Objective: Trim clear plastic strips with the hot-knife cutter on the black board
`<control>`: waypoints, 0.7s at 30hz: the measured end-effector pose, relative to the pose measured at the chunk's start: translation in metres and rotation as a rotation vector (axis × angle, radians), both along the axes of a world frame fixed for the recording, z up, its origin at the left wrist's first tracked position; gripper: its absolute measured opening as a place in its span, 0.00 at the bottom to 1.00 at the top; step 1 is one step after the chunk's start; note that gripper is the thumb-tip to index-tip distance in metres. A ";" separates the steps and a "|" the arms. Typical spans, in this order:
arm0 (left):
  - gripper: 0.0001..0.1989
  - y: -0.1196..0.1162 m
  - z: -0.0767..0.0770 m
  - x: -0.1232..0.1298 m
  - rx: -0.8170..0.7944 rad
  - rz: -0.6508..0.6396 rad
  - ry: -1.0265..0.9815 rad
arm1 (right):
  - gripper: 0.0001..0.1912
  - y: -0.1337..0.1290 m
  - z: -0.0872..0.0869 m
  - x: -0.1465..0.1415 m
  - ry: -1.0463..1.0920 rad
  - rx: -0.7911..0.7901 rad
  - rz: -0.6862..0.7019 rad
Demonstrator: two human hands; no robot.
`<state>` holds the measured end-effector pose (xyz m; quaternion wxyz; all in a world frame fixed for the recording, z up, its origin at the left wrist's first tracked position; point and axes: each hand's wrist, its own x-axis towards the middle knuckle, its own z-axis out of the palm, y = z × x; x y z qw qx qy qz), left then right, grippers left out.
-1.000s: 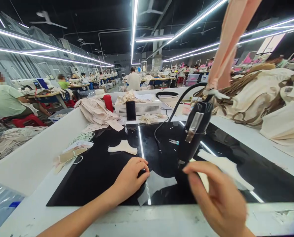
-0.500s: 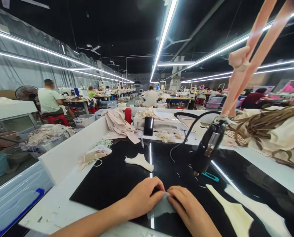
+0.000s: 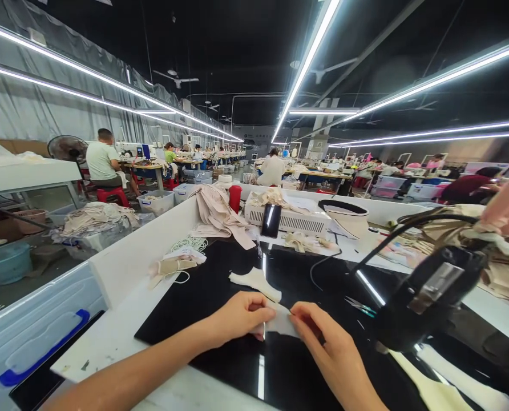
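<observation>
Glossy black board [image 3: 186, 302], slick-looking, spreads across the near worktop at 6 o'clock. Above it, 2 bare hands share a thin, translucent white cloth piece [image 3: 282, 321]: the left hand [image 3: 237, 317] pinches its left end between thumb and fingers; the right hand [image 3: 335, 342] grips its right edge with the fingertips. Uneven pulling could stretch or crease such flimsy fabric, and a loose pinch could let it slip. Just beyond, a cream, curved cloth cutout [image 3: 257, 281] might be nudged askew by the knuckles. At 4 o'clock, teal-handled metal snips [image 3: 361, 306] could snag cloth swept rightward, and a bulky black handheld tool [image 3: 429, 297] could bump a rising right hand. Farther off, at 10 o'clock, 1 person in pale green [image 3: 102, 162] sits.
</observation>
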<state>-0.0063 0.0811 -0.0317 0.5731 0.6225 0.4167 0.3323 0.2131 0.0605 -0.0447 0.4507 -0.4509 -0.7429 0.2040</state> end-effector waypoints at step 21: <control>0.10 0.078 0.006 -0.038 0.610 0.159 0.798 | 0.15 0.087 -0.019 -0.047 -0.397 0.070 -0.156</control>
